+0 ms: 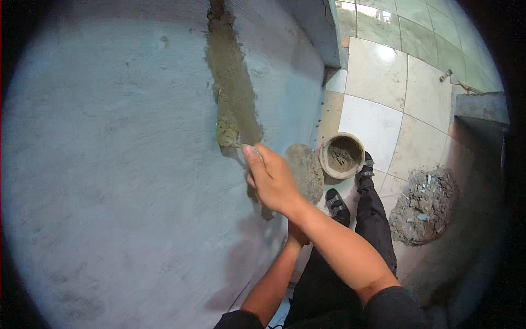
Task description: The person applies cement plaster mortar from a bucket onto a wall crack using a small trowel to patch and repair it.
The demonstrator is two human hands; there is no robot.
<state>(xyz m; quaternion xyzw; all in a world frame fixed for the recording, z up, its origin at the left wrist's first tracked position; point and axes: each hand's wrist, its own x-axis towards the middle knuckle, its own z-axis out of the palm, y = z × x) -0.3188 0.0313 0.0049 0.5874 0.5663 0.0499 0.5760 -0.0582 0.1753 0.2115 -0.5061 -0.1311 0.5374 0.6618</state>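
From my station, the mortar-smeared trowel (227, 130) is at left, blade against the wall's (137, 164) damp strip (233, 60); I judge it light and stiff, best held by its handle, where the right hand (272, 178) has its fingers curled. Nearer and rightward, the left hand's (297, 236) fingers are hidden, so I can't tell their grip.

Left grip (296, 236) mostly hidden behind the right forearm (329, 236), fingers unseen.
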